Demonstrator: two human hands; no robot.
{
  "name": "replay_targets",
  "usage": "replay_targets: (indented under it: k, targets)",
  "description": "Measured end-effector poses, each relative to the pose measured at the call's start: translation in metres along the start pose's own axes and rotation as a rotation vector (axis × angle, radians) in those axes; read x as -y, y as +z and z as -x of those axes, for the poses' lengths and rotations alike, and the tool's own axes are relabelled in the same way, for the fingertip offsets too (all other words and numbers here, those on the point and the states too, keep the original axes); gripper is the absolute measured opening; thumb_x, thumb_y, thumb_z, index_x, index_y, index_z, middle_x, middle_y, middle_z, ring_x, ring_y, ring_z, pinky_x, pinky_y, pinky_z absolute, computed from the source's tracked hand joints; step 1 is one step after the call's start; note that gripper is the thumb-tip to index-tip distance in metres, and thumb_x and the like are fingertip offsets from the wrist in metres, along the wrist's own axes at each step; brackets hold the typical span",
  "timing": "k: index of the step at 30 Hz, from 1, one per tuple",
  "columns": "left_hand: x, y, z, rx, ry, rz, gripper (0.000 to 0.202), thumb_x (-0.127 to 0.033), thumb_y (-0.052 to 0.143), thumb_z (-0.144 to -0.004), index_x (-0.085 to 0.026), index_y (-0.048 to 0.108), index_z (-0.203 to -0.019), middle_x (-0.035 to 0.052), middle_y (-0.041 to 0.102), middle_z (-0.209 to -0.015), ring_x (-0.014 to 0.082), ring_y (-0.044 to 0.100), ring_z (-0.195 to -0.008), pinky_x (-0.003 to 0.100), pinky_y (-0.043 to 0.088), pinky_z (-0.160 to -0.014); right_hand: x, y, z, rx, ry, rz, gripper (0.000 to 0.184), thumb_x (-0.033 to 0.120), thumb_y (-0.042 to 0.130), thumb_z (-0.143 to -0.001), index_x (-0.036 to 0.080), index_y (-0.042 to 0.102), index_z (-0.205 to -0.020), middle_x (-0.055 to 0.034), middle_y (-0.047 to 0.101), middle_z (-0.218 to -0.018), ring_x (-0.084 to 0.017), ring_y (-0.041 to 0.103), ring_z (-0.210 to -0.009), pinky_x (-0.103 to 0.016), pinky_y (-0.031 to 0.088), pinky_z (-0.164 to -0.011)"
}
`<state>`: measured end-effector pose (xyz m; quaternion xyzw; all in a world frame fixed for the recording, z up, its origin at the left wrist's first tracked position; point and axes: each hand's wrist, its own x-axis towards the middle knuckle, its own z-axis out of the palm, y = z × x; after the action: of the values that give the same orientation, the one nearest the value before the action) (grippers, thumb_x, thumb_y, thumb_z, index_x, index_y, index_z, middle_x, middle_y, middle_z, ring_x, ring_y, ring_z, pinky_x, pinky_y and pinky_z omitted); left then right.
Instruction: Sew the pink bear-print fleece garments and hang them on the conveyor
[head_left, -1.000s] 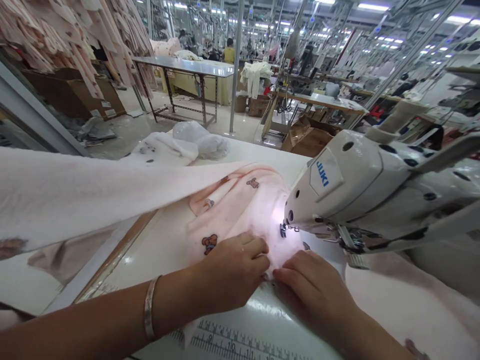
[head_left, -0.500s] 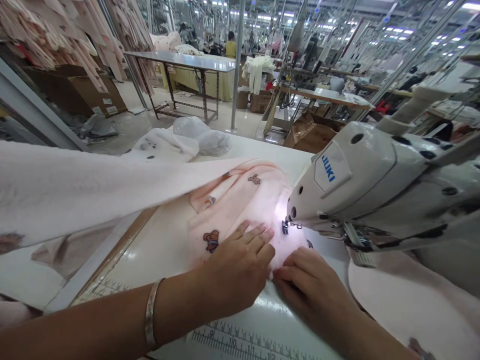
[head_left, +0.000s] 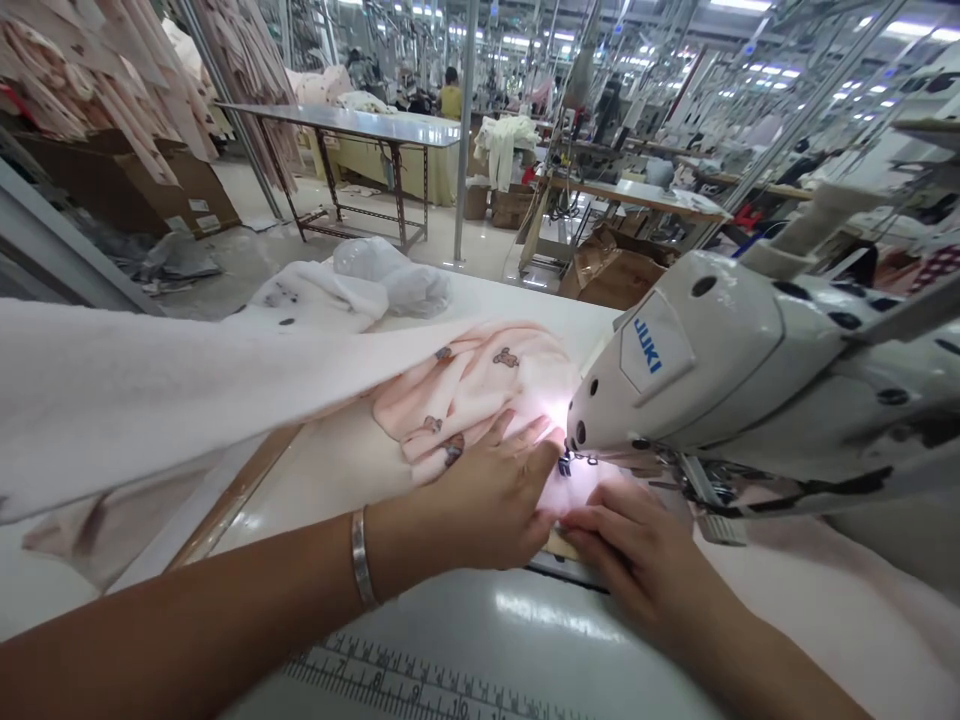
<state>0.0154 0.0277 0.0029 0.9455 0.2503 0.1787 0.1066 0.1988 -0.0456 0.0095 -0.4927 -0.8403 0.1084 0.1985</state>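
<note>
Pink plush fabric (head_left: pixel 517 385) with printed bears lies bunched on the sewing table, its front edge under the lit presser foot (head_left: pixel 564 464) of a white JUKI sewing machine (head_left: pixel 675 350). My left hand (head_left: pixel 491 500), with a silver bangle at the wrist, rests on the fabric just left of the foot, fingers spread. On the near side of the foot, my right hand (head_left: pixel 637 540) pinches the fabric's edge between thumb and fingers. The two hands almost meet there. Part of the fabric is hidden beneath the machine head and my hands.
A long pale fabric length (head_left: pixel 150 390) stretches in from the left. Behind it lie a white plush piece (head_left: pixel 307 290) and a clear plastic bag (head_left: pixel 394 275). A ruler scale (head_left: pixel 405 690) runs along the front. Beyond stand a metal table (head_left: pixel 360 123) and a brown carton (head_left: pixel 615 268).
Both hands have moved slightly away from me along with the fabric, whose left part is more bunched up. My left fingers are now closer to the presser foot. The view has shifted slightly.
</note>
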Motion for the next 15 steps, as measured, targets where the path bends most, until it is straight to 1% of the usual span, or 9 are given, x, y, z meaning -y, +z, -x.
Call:
replay_targets:
  k: [3, 5, 7, 8, 9, 11, 13, 15]
  targets:
    - [-0.0053, -0.0002, 0.0054, -0.015, 0.002, -0.002, 0.043, -0.027, 0.048, -0.081, -0.007, 0.040, -0.118, 0.0173, 0.048, -0.125, 0.0286, 0.030, -0.129, 0.050, 0.014, -0.109, 0.0026, 0.0024, 0.0052, -0.029, -0.027, -0.021, 0.016, 0.015, 0.044, -0.089, 0.019, 0.059, -0.092, -0.0023, 0.052, -0.077, -0.014, 0.053, -0.069, -0.029, 0.042, -0.062]
    - [-0.0056, -0.0014, 0.0053, -0.029, 0.001, -0.008, 0.031, -0.027, 0.049, -0.082, -0.010, 0.047, -0.108, 0.0150, 0.050, -0.122, 0.0284, 0.035, -0.124, 0.050, 0.018, -0.106, 0.0021, 0.0037, 0.0072, -0.043, -0.040, -0.010, 0.016, 0.013, 0.044, -0.088, 0.018, 0.059, -0.093, -0.0035, 0.053, -0.079, -0.015, 0.054, -0.070, -0.030, 0.043, -0.063]
    - [-0.0043, -0.0024, 0.0034, -0.049, 0.030, -0.029, 0.015, -0.024, 0.047, -0.085, -0.013, 0.053, -0.093, 0.0111, 0.054, -0.111, 0.0259, 0.044, -0.112, 0.047, 0.027, -0.101, 0.0009, 0.0046, 0.0082, -0.054, -0.054, 0.003, 0.018, 0.013, 0.044, -0.088, 0.018, 0.060, -0.096, -0.0045, 0.054, -0.081, -0.015, 0.054, -0.071, -0.030, 0.044, -0.063]
    - [-0.0032, -0.0025, 0.0024, -0.053, 0.063, -0.037, 0.012, -0.021, 0.046, -0.086, -0.014, 0.055, -0.086, 0.0089, 0.056, -0.104, 0.0235, 0.048, -0.103, 0.044, 0.033, -0.096, 0.0002, 0.0051, 0.0086, -0.056, -0.060, 0.008, 0.019, 0.013, 0.043, -0.088, 0.018, 0.060, -0.097, -0.0048, 0.054, -0.082, -0.015, 0.055, -0.070, -0.031, 0.045, -0.063]
    - [-0.0021, -0.0025, 0.0014, -0.049, 0.105, -0.039, 0.013, -0.018, 0.046, -0.087, -0.014, 0.056, -0.081, 0.0071, 0.057, -0.096, 0.0209, 0.050, -0.095, 0.040, 0.037, -0.091, -0.0004, 0.0056, 0.0090, -0.055, -0.063, 0.011, 0.020, 0.013, 0.043, -0.088, 0.018, 0.060, -0.098, -0.0050, 0.054, -0.083, -0.015, 0.055, -0.070, -0.031, 0.045, -0.063]
    - [0.0002, -0.0016, 0.0000, -0.023, 0.179, -0.022, 0.016, -0.014, 0.047, -0.086, -0.015, 0.058, -0.075, 0.0049, 0.056, -0.086, 0.0172, 0.050, -0.083, 0.033, 0.041, -0.079, -0.0012, 0.0067, 0.0098, -0.043, -0.063, 0.020, 0.020, 0.015, 0.043, -0.089, 0.018, 0.059, -0.100, -0.0053, 0.055, -0.085, -0.015, 0.056, -0.069, -0.031, 0.046, -0.063]
    - [0.0022, -0.0005, -0.0007, 0.002, 0.209, 0.003, 0.016, -0.013, 0.048, -0.085, -0.015, 0.059, -0.073, 0.0041, 0.056, -0.084, 0.0157, 0.049, -0.078, 0.030, 0.042, -0.073, -0.0018, 0.0076, 0.0105, -0.026, -0.056, 0.022, 0.020, 0.017, 0.043, -0.089, 0.018, 0.059, -0.101, -0.0051, 0.056, -0.085, -0.015, 0.056, -0.070, -0.032, 0.047, -0.064]
    - [0.0036, 0.0000, -0.0010, 0.002, 0.198, 0.017, 0.018, -0.014, 0.048, -0.086, -0.015, 0.060, -0.072, 0.0036, 0.057, -0.084, 0.0150, 0.048, -0.076, 0.029, 0.042, -0.070, -0.0026, 0.0079, 0.0108, -0.017, -0.045, 0.015, 0.021, 0.017, 0.042, -0.089, 0.019, 0.060, -0.101, -0.0048, 0.057, -0.085, -0.015, 0.057, -0.070, -0.032, 0.048, -0.065]
